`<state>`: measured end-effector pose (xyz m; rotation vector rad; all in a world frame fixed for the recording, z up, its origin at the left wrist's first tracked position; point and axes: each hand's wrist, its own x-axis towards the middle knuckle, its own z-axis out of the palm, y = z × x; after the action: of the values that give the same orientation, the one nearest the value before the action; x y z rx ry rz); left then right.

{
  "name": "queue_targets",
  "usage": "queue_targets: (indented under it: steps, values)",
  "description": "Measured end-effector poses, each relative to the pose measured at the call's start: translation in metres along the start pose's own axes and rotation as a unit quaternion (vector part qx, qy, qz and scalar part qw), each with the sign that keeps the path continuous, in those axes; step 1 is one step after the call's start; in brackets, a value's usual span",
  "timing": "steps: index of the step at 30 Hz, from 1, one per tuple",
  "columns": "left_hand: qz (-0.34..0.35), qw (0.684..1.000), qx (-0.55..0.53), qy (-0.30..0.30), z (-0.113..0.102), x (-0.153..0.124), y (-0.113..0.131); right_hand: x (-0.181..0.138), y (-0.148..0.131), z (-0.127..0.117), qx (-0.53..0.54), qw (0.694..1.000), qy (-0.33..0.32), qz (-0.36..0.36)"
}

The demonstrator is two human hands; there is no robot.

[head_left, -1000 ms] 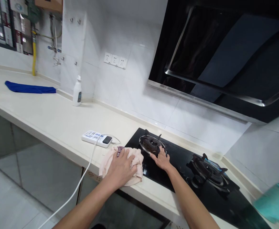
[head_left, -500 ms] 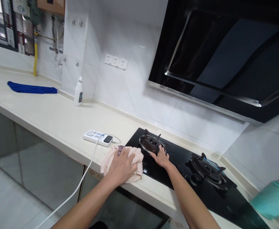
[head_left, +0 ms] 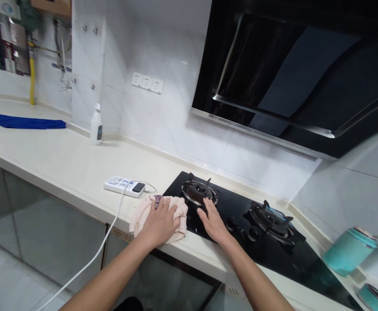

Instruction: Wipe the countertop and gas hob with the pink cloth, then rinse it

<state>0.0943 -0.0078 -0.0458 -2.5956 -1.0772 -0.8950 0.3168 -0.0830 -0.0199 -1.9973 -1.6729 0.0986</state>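
Note:
My left hand (head_left: 161, 219) presses down on a crumpled pale pink cloth (head_left: 143, 216) at the left edge of the black glass hob (head_left: 231, 203); its fingers curl into the fabric. My right hand (head_left: 212, 221) lies flat on the hob glass, fingers stretched out, just in front of the left burner (head_left: 196, 193). Farther right, past the black knobs (head_left: 240, 228), sits the second burner (head_left: 267, 217).
A white power strip (head_left: 124, 186) with a cord hanging over the counter edge lies left of the cloth. Back on the cream counter (head_left: 62, 160) are a white bottle (head_left: 96, 125) and a blue cloth (head_left: 27, 122). A teal canister (head_left: 347, 251) stands at right. A black hood (head_left: 289, 69) hangs above.
My right hand has slid back from the burner's rim toward me and now lies flat on the glass. The left hand stays on the cloth. The view has shifted right.

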Motion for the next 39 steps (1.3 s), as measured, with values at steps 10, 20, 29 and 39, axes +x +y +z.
queue_targets:
  steps: [10,20,29,39]
  values:
    - [0.156,0.986,-0.049,-0.02,0.009,-0.005,0.032,-0.02,-0.073,0.02,0.072,0.978,-0.081,-0.181]
    - [0.003,0.957,-0.266,0.112,-0.031,-0.037,-0.034,-0.033,-0.066,0.019,-0.064,0.979,-0.075,-0.177]
    - [0.014,0.963,-0.264,0.054,-0.022,-0.014,-0.025,-0.05,0.001,-0.024,-0.063,0.995,0.009,-0.08]
    - [0.023,0.979,-0.202,0.034,0.0,0.008,-0.028,-0.181,0.136,-0.069,-0.096,0.983,0.15,0.054]
